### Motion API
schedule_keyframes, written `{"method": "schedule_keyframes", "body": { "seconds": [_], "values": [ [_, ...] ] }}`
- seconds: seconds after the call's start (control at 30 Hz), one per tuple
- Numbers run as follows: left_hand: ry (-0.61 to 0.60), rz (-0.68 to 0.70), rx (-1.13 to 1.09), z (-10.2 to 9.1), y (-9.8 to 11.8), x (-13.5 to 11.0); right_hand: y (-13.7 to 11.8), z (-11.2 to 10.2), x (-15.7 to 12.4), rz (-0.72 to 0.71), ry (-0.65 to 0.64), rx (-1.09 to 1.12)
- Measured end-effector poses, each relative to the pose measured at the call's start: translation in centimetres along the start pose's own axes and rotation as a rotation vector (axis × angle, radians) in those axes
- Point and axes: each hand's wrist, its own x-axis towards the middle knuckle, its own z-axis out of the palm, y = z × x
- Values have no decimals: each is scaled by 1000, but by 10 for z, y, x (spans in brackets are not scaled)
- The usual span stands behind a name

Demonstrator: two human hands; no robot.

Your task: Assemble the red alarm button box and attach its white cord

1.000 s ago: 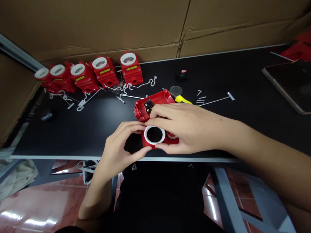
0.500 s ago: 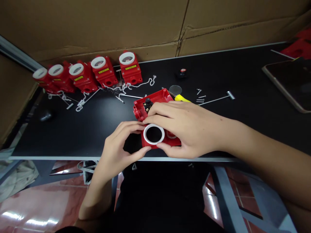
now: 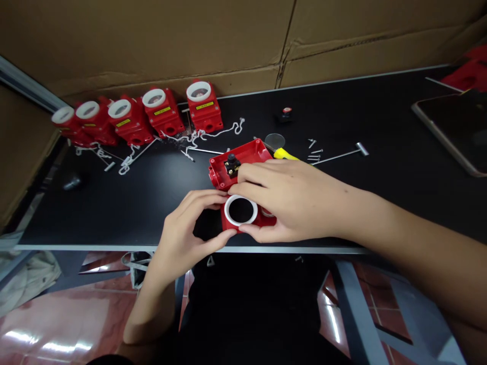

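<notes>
Both hands grip a red box cover (image 3: 232, 224) with a white ring (image 3: 240, 211) round its hole, near the front edge of the black table (image 3: 380, 126). My left hand (image 3: 186, 228) pinches its left end between thumb and fingers. My right hand (image 3: 292, 200) wraps over its right side, fingers closed. Just behind lies an open red box base (image 3: 243, 159) with a small black switch part (image 3: 231, 165) inside.
Several finished red boxes with white rings (image 3: 133, 116) line the back left, with white cord scraps (image 3: 198, 136) before them. A yellow-handled tool (image 3: 285, 153), loose screws (image 3: 314, 152), a metal rod (image 3: 342, 154) and a clear disc (image 3: 274, 140) lie right of the base. Cardboard walls stand behind; a tablet (image 3: 452, 132) lies at right.
My right hand has shifted slightly on the cover, fingers curling further over its right side. The cover and my left hand stay almost where they were.
</notes>
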Motion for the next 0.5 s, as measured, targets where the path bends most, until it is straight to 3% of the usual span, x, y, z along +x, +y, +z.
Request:
{"method": "schedule_keyframes", "body": {
  "seconds": [0.27, 0.5],
  "values": [
    [3, 2, 0, -1, 1, 1, -3, -2, -1, 38, -6, -38],
    [-14, -1, 6, -2, 0, 0, -2, -11, 0, 79, -136, 67]
  ]
}}
